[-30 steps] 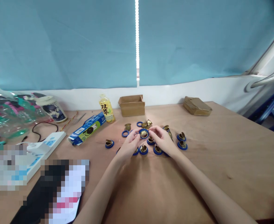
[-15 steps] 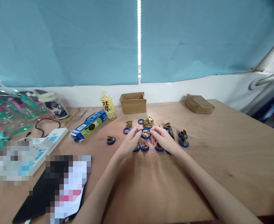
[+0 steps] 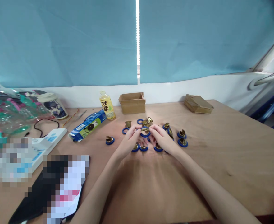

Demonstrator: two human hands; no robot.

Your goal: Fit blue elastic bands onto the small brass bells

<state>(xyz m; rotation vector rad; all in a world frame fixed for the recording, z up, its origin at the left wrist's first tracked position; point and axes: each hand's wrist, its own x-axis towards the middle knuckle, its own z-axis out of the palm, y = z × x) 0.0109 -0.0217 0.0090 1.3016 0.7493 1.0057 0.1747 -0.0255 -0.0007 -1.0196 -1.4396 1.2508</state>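
Between my two hands is a round brass drain insert with a blue rubber ring [image 3: 145,132] around it. My left hand [image 3: 131,139] pinches its left side and my right hand [image 3: 159,137] grips its right side. Several similar brass inserts with blue rings lie about the hands, among them one [image 3: 109,140] to the left and a pair [image 3: 182,142] to the right. Beyond the hands are a loose blue ring [image 3: 140,121], another blue ring [image 3: 125,130] partly behind my left hand, and bare brass pieces [image 3: 128,123].
An open cardboard box [image 3: 132,105] and a closed carton [image 3: 198,104] stand by the wall. On the left are a yellow drink bottle [image 3: 107,106], a blue box [image 3: 88,126], a cup [image 3: 54,107], a power strip [image 3: 49,141], spray bottles [image 3: 13,115] and a dark flat item [image 3: 43,186].
Both hands keep their hold on the drain insert. Its brass part has tilted slightly between the fingers. The whole view has shifted a little.
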